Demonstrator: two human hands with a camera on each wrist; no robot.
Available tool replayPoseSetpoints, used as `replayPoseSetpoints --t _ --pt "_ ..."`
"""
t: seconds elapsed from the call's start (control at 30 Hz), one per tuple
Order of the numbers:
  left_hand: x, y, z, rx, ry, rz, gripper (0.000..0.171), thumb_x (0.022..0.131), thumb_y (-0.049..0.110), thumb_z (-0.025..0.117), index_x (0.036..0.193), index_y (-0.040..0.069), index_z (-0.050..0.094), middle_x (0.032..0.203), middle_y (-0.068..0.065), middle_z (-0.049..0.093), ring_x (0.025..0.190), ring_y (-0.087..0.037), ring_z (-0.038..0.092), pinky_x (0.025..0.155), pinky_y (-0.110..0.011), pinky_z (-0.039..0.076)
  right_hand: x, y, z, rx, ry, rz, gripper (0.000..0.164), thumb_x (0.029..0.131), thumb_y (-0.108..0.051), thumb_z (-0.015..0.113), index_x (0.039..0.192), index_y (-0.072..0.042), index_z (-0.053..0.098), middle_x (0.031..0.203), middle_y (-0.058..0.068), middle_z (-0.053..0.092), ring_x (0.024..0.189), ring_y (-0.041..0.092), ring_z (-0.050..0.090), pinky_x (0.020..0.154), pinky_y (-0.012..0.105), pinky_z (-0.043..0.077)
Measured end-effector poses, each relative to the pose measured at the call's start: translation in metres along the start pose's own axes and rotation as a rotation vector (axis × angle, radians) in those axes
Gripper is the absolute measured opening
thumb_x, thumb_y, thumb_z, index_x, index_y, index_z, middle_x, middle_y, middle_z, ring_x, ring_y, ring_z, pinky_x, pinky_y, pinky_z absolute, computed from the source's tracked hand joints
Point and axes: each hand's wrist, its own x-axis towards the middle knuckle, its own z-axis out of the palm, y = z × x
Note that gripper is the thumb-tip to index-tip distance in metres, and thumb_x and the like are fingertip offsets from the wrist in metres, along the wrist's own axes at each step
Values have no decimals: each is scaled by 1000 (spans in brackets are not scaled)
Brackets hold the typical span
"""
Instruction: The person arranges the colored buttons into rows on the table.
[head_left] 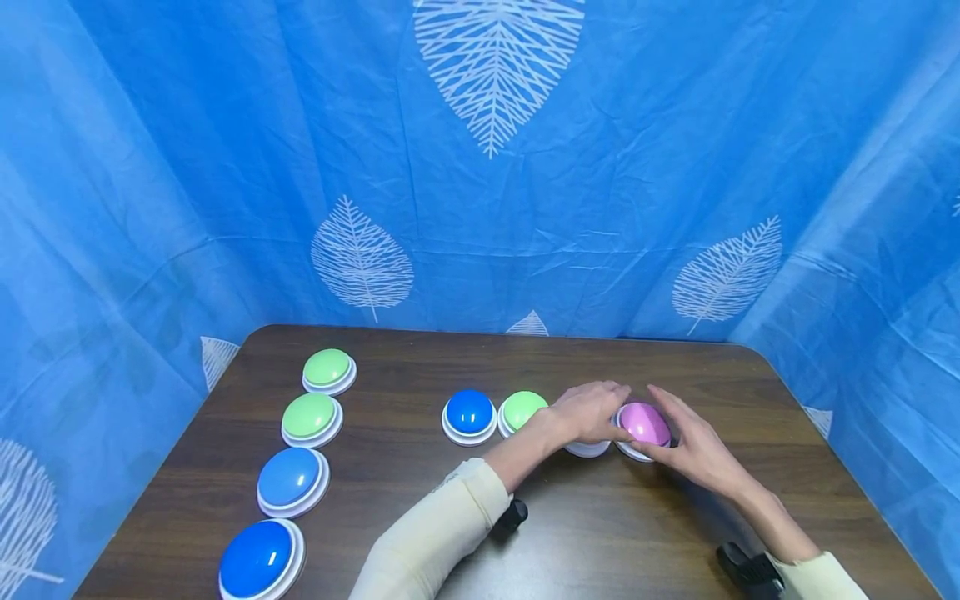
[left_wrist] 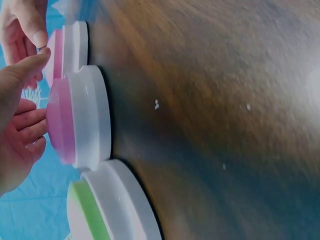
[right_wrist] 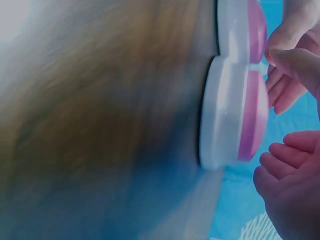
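Note:
My left hand (head_left: pixel 588 412) spreads over a pink dome button (left_wrist: pixel 61 120), its fingertips close to the dome. In the head view that hand hides most of this button, leaving part of its white base (head_left: pixel 587 449) showing. The second pink button (head_left: pixel 645 423), at the right end of the row, lies between my two hands. Around its right side my right hand (head_left: pixel 697 446) is spread, thumb in front and fingers behind. The two thumbs come close together in the right wrist view. Both pink buttons sit flat on the wooden table (head_left: pixel 585 533), their bases side by side.
Left of the pink pair stand a green button (head_left: pixel 522 408) and a blue button (head_left: pixel 469 412). A column runs down the table's left side: two green buttons (head_left: pixel 326 367), a light blue button (head_left: pixel 288 477) and a dark blue button (head_left: pixel 257 558). A blue leaf-patterned curtain (head_left: pixel 480 200) encloses the table.

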Motion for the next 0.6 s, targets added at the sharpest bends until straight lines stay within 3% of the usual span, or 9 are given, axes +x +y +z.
replayPoseSetpoints --t 0.33,0.6 --pt "-12 -23 -9 -57 38 -30 79 91 54 66 152 11 40 151 -1 45 137 -12 41 106 -28 40 19 -13 5 3 22 -84 87 81 -26 83 146 7 37 147 32 39 129 51 41 94 65 42" --pt "-29 -38 -13 -128 48 -53 76 93 49 65 152 8 38 152 -5 44 139 -16 40 108 -34 39 36 -28 15 34 -21 -120 88 82 -28 82 148 6 35 149 30 37 134 51 35 101 69 33"
